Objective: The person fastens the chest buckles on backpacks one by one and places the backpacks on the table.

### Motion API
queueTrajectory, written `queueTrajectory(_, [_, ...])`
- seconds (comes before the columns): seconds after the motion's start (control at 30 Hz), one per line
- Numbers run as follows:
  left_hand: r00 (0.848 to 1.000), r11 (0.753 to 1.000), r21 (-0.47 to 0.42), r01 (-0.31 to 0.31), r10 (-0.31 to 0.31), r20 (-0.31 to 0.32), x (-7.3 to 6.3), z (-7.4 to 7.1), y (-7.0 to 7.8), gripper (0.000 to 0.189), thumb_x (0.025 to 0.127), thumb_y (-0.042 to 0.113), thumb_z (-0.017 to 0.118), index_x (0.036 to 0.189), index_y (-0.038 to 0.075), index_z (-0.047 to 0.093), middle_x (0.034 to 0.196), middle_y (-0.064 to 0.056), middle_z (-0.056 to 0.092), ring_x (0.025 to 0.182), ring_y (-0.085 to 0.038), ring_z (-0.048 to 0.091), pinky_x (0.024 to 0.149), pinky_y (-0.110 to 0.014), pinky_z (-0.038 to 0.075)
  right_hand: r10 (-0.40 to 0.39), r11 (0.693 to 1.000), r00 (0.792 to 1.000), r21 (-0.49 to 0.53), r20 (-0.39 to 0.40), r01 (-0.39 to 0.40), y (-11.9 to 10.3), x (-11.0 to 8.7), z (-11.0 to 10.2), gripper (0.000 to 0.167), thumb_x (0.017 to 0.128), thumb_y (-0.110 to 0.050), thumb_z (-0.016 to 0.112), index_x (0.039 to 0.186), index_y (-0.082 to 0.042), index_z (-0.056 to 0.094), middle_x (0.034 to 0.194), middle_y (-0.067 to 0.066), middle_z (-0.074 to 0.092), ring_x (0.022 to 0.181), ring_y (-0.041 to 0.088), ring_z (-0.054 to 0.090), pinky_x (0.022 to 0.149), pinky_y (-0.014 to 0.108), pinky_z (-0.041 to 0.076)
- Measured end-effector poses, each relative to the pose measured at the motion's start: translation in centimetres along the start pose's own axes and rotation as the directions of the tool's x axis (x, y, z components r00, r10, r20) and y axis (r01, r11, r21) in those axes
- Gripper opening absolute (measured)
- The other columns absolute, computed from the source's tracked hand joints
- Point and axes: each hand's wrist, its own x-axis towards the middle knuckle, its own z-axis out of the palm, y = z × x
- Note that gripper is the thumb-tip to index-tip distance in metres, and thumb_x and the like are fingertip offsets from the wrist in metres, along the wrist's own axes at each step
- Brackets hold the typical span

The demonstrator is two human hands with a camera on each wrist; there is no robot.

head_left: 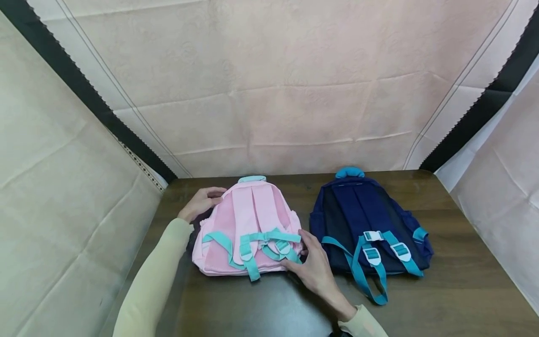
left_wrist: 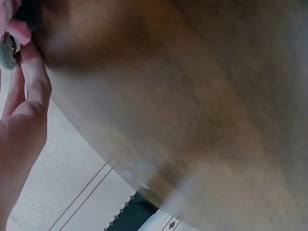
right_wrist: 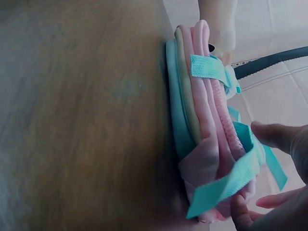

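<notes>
A pink child's backpack (head_left: 236,210) lies on the table with its back panel up, its mint straps (head_left: 248,248) loose over the lower part. My left hand (head_left: 204,202) grips its upper left edge; the left wrist view shows the fingers (left_wrist: 36,72) against the pink fabric, partly cut off by the frame. At the lower right corner, my right hand (head_left: 313,264) holds the bag between thumb and fingers. In the right wrist view the pink backpack (right_wrist: 207,115) appears side-on, with the right thumb (right_wrist: 274,134) near a mint strap.
A navy backpack (head_left: 358,201) with turquoise straps and white buckles lies to the right, close to my right hand. The brown table (head_left: 459,262) is bordered by pale fabric walls (head_left: 294,112) at the back and both sides, with black strips along the corners.
</notes>
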Motion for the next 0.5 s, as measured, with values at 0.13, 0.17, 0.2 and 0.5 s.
queueTrajectory(0.13, [1.000, 1.000, 0.026, -0.004, 0.004, 0.003, -0.6, -0.2, 0.4, 0.049, 0.109, 0.021, 0.064, 0.156, 0.010, 0.057, 0.160, -0.022, 0.056, 0.149, -0.047, 0.049, 0.126, -0.071, 0.038, 0.057, 0.998, 0.996, 0.032, 0.069, -0.059, -0.3, 0.0, -0.8, 0.091, 0.082, -0.028, 0.097, 0.157, -0.002, 0.053, 0.155, 0.021, 0.058, 0.108, 0.026, 0.069, 0.092, 0.038, 0.062])
queueTrajectory(0.17, [1.000, 0.999, 0.039, -0.010, 0.010, -0.004, -0.7, -0.2, 0.6, 0.049, 0.109, 0.022, 0.065, 0.156, 0.010, 0.057, 0.160, -0.022, 0.056, 0.150, -0.047, 0.049, 0.125, -0.071, 0.038, 0.077, 0.996, 0.993, 0.034, 0.088, -0.081, -0.5, 0.0, -1.1, 0.092, 0.083, -0.029, 0.097, 0.158, -0.002, 0.052, 0.157, 0.022, 0.057, 0.111, 0.028, 0.070, 0.095, 0.043, 0.063])
queueTrajectory(0.2, [1.000, 0.998, 0.057, -0.016, 0.018, -0.019, -0.9, -0.1, 0.9, 0.050, 0.108, 0.023, 0.066, 0.156, 0.010, 0.057, 0.160, -0.021, 0.057, 0.149, -0.046, 0.049, 0.124, -0.072, 0.039, 0.095, 0.995, 0.990, 0.028, 0.103, -0.099, -0.7, 0.0, -1.5, 0.093, 0.085, -0.030, 0.096, 0.160, -0.002, 0.050, 0.159, 0.022, 0.055, 0.114, 0.030, 0.071, 0.098, 0.047, 0.063])
queueTrajectory(0.5, [0.948, 0.928, 0.228, -0.296, 0.314, -0.048, -4.3, 4.1, 9.3, 0.033, 0.103, 0.009, 0.073, 0.135, 0.003, 0.074, 0.133, -0.018, 0.076, 0.115, -0.034, 0.072, 0.102, -0.052, 0.061, 0.066, 0.998, 0.990, -0.002, 0.125, -0.066, -1.6, 1.8, -3.7, 0.065, 0.100, -0.016, 0.079, 0.157, 0.002, 0.053, 0.144, 0.022, 0.067, 0.119, 0.036, 0.072, 0.101, 0.053, 0.062])
